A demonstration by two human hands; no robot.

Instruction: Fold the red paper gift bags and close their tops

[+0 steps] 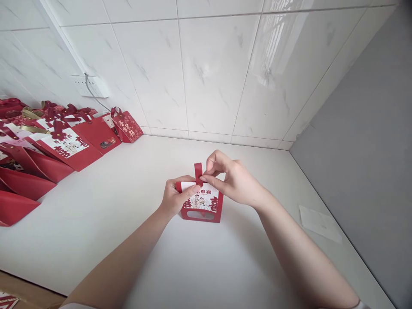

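Red box (210, 217) in my left grip (175, 196), left of my right grip (234, 179)
From here I see the left clasping it; the right's thumb touches the ribbon (198, 170), whether pinching I cannot tell

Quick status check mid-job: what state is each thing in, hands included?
Small red box: upright, held; base contact unclear
Red ribbon: standing above the box; tied or not, unclear
Left hand: gripping the box's left side
Right hand: fingertips at the ribbon, grip unclear
Red boxes at left: crowded together
Wall socket: cable apparently plugged in
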